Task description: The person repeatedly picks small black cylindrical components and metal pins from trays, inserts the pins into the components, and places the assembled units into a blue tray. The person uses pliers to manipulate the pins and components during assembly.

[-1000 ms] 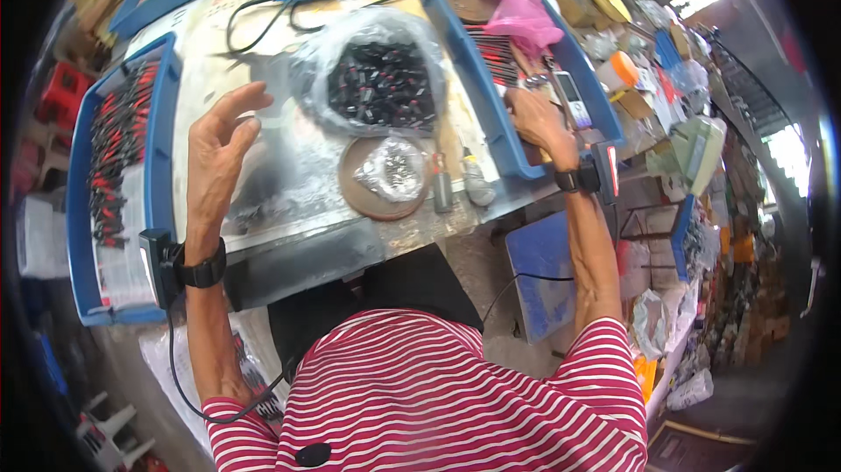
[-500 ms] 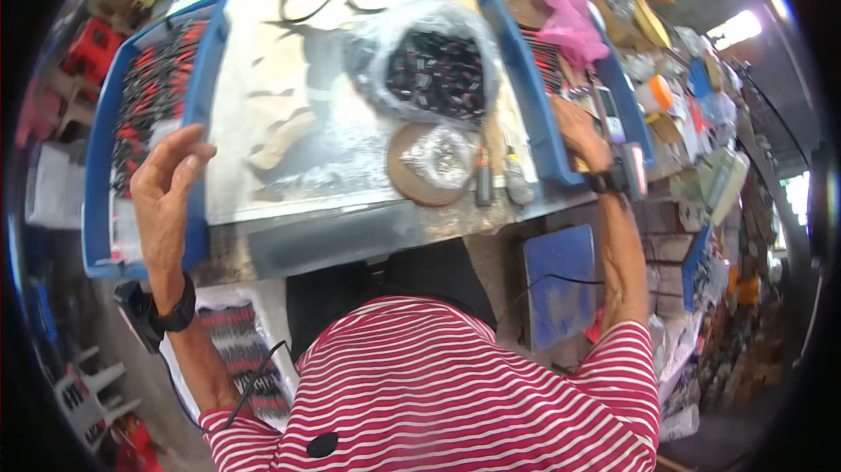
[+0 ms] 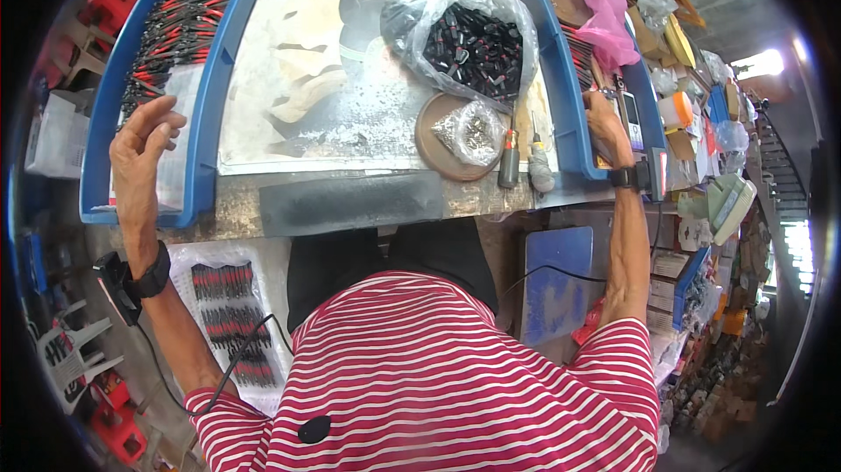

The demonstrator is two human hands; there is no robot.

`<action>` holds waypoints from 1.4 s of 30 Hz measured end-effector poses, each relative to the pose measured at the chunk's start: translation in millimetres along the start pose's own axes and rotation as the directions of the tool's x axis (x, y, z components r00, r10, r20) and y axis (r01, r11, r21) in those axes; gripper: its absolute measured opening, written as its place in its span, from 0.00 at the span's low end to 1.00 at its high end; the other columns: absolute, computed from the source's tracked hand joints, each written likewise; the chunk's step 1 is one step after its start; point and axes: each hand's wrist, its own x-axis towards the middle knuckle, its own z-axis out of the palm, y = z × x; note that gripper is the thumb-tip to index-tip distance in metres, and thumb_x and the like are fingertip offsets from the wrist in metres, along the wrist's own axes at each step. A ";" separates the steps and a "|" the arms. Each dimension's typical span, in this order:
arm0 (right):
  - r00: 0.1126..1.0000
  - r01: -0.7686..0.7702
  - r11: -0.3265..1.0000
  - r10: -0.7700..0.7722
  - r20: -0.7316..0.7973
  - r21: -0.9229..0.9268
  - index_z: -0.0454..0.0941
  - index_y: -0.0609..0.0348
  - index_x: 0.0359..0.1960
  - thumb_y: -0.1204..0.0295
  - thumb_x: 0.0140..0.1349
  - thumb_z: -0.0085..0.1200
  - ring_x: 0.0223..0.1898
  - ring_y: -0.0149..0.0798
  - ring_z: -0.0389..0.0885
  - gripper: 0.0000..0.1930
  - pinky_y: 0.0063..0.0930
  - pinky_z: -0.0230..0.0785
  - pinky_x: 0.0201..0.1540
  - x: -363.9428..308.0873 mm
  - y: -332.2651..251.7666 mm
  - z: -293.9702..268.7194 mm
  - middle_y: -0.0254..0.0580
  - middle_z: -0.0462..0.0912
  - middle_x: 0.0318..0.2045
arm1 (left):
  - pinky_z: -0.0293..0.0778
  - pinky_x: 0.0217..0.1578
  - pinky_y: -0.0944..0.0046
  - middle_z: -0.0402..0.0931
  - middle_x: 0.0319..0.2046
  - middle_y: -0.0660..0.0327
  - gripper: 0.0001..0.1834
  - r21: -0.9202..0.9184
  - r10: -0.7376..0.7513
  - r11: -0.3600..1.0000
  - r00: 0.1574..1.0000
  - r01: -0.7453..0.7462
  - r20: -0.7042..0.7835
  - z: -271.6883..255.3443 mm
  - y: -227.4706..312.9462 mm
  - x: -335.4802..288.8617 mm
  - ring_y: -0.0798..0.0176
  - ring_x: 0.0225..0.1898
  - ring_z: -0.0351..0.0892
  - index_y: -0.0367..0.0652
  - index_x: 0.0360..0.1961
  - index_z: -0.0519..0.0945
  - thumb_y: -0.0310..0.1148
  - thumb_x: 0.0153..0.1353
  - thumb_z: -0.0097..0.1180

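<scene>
Just beyond left grip (image 3: 138, 155), red-black tools (image 3: 188, 25).

Crimson tee (image 3: 394, 367), thin white horizontal stripes, loose cut. Short sleeves (image 3: 613, 365) in same stripe, ending well back from each hand near the elbow; forearms bare from there. Glossy black oval (image 3: 314, 429) on the shirt front, well behind the left hand (image 3: 140, 156). Wide black strap (image 3: 154, 270) just behind that hand, dark boxy module (image 3: 114, 279) on its outer side, thin black cable (image 3: 229, 376) looping back from it toward the torso. Right hand (image 3: 607, 128): matching black wristband (image 3: 624, 177) just behind, second module (image 3: 658, 174) outboard with pale strip, black lead (image 3: 561, 269) behind that. Black trousers (image 3: 438, 253), between and behind both hands.
</scene>
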 end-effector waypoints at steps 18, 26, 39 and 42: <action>0.959 0.029 0.946 0.065 -0.276 0.321 0.76 0.68 0.32 0.71 0.50 0.50 0.25 0.31 0.70 0.11 0.27 0.64 0.30 -34.0 -45.9 -25.6 0.40 0.74 0.19 | 0.68 0.41 0.56 0.72 0.33 0.52 0.17 -0.200 0.582 0.805 0.675 -0.559 0.453 194.7 81.0 -29.2 0.49 0.38 0.71 0.40 0.43 0.78 0.17 0.51 0.47; 0.981 0.192 0.935 -0.183 -0.059 0.298 0.74 0.67 0.33 0.72 0.57 0.50 0.22 0.25 0.68 0.09 0.22 0.61 0.24 -73.6 -138.9 24.9 0.34 0.72 0.19 | 0.68 0.43 0.57 0.67 0.38 0.53 0.22 0.108 0.529 0.689 0.598 -0.717 0.603 250.3 71.8 -22.7 0.51 0.42 0.69 0.48 0.44 0.77 0.18 0.46 0.51; 0.920 0.370 0.921 -0.344 -0.191 0.123 0.70 0.63 0.34 0.73 0.53 0.54 0.22 0.50 0.75 0.09 0.39 0.66 0.27 -63.5 -166.1 64.4 0.49 0.74 0.18 | 0.63 0.41 0.58 0.71 0.32 0.62 0.17 0.076 0.640 0.668 0.624 -0.740 0.448 245.0 44.8 -13.0 0.58 0.41 0.71 0.45 0.36 0.74 0.19 0.41 0.55; 0.951 0.307 0.934 -0.292 -0.106 0.181 0.67 0.63 0.33 0.76 0.52 0.52 0.27 0.56 0.74 0.09 0.46 0.63 0.30 -63.2 -169.7 63.4 0.52 0.74 0.23 | 0.61 0.43 0.57 0.73 0.34 0.64 0.19 0.183 0.667 0.612 0.626 -0.770 0.404 242.1 41.7 -12.1 0.58 0.40 0.71 0.46 0.37 0.74 0.20 0.40 0.57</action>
